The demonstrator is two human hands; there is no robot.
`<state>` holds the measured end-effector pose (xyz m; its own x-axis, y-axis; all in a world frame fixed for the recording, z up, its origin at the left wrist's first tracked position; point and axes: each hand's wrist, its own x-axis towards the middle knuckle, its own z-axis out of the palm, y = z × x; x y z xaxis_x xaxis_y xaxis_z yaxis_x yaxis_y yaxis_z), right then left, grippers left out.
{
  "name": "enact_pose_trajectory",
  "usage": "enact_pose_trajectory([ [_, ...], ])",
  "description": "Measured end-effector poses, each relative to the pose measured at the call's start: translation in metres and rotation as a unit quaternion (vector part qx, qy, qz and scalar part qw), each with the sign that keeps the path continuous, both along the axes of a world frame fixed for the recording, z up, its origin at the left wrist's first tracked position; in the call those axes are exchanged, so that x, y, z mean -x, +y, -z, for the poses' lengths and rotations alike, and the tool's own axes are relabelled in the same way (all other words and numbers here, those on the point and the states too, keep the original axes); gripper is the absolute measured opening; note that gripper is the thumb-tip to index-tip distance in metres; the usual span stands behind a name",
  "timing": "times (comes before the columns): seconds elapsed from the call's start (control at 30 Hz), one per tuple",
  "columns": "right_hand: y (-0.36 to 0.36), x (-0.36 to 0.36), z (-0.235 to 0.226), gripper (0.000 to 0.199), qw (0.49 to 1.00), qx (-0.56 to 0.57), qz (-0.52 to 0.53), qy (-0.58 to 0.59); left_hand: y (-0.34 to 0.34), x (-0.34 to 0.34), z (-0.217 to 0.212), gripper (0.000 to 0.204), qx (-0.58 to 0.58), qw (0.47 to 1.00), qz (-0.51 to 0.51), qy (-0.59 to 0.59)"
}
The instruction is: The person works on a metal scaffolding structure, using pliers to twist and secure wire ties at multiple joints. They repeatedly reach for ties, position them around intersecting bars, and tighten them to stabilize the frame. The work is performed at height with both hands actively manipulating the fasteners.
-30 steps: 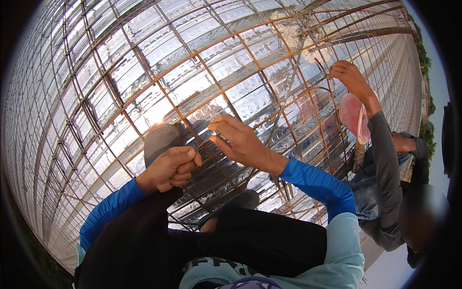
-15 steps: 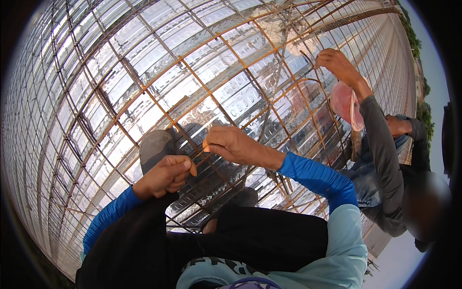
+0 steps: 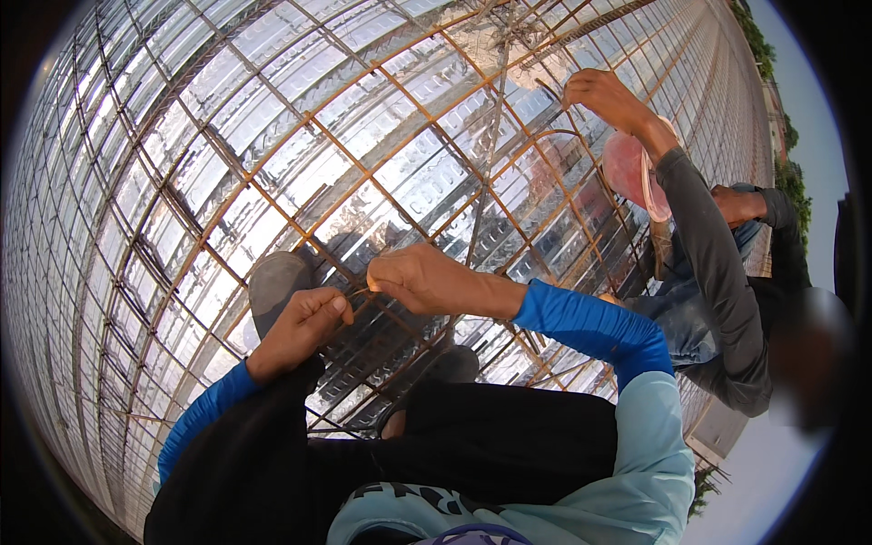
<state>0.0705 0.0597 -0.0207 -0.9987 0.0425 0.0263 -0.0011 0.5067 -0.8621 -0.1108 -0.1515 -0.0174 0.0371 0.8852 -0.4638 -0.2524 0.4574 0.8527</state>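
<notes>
My left hand [image 3: 302, 329] is closed in a pinch, with the thumb on top and an orange covering on a fingertip. Close to its right, my right hand [image 3: 434, 280] is also closed, its knuckles up and an orange covering showing at its fingers. A thin wire [image 3: 361, 292] spans the small gap between them, and both hands grip it. Just below lies a mesh of rusty reinforcing bars [image 3: 304, 234], near a bar crossing. The wire's ends are hidden inside my fingers.
Shiny ribbed metal decking [image 3: 436, 182] lies under the bars. My shoe [image 3: 275, 283] stands on the mesh. To the right, a co-worker's hand [image 3: 607, 98] reaches over the bars beside a round pink-red object [image 3: 627, 173]. A thick ribbed bar [image 3: 599, 25] crosses the top.
My hands have come a little closer together, and the right one has turned so its knuckles face up. The whole view has shifted slightly. The co-worker's hand stays near the same bars.
</notes>
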Motion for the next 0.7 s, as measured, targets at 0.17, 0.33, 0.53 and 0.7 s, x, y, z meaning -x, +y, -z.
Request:
enact_pose_trajectory([
  [0.17, -0.009, -0.005, -0.003, 0.012, 0.94, 0.245, 0.059, -0.23, 0.003, -0.007, -0.003, 0.025, -0.106, 0.961, 0.012, 0.255],
  [0.33, -0.011, -0.009, -0.006, 0.016, 0.922, 0.28, 0.041, -0.265, 0.0, -0.008, -0.009, 0.022, -0.074, 0.965, 0.052, 0.247],
  [0.53, -0.014, -0.003, -0.039, 0.026, 0.986, -0.157, -0.011, -0.055, -0.001, -0.008, 0.001, 0.037, -0.031, 0.996, 0.027, 0.085],
  [0.7, -0.034, 0.003, -0.041, 0.032, 0.969, -0.239, -0.053, 0.009, 0.002, -0.005, -0.005, 0.038, 0.145, 0.96, -0.035, -0.238],
])
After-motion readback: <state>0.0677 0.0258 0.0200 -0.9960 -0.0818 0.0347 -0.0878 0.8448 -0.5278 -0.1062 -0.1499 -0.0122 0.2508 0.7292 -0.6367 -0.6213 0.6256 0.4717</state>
